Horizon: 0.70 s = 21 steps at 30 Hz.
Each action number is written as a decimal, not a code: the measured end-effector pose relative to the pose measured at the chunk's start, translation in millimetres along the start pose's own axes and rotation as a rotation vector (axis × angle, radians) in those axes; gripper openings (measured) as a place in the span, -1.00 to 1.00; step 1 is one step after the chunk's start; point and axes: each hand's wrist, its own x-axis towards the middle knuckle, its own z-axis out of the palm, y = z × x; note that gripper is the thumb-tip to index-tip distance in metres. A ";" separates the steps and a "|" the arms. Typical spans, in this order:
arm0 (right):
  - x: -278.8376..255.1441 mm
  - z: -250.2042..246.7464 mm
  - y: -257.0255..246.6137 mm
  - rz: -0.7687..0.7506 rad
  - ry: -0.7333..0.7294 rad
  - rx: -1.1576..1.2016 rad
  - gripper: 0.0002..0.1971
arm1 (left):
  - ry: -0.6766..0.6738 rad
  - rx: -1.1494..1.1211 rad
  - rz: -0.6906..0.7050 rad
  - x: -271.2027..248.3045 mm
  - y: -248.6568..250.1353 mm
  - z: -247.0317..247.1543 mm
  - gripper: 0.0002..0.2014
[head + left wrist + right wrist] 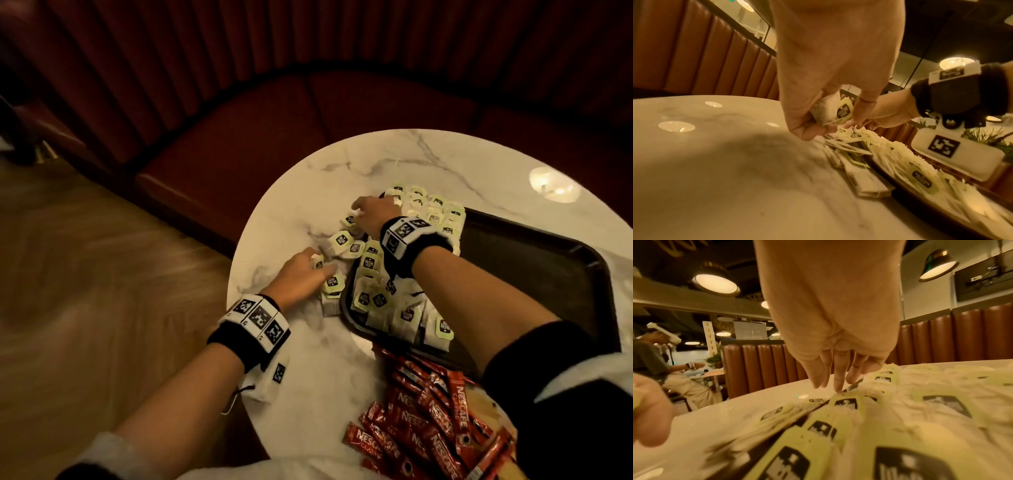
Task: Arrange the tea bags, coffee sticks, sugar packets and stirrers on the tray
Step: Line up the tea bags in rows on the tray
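Observation:
Several white tea bags with pale green tags [383, 298] are heaped on the left end of a dark tray [531, 267], and some have spilled onto the round marble table [376, 161]. Just left of the tray, my left hand [318, 263] pinches one tea bag [830, 112] between thumb and fingers, low over the table. My right hand [359, 210] reaches over the tray's far left corner with straight fingers [838, 386], one fingertip touching a tea bag tag [845, 402]. Red coffee sticks [428, 421] lie in a loose pile at the table's near edge.
A curved red padded bench [274, 120] wraps round the far side of the table. Wooden floor [85, 257] lies to the left. The tray's right half is bare. Another person [657, 356] sits at a table in the background.

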 end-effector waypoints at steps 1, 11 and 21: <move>3.2 0.7 -1.7 -0.008 -0.007 -0.044 -0.57 | 0.007 0.029 0.009 2.8 0.6 1.0 -0.68; 20.3 2.2 -4.2 0.010 -0.083 -0.220 -0.45 | -0.156 0.503 -0.027 17.0 -4.2 3.7 -0.45; 7.3 -11.8 -2.7 0.049 -0.001 0.048 -0.62 | -0.126 0.498 -0.116 10.6 -11.2 -6.3 -0.42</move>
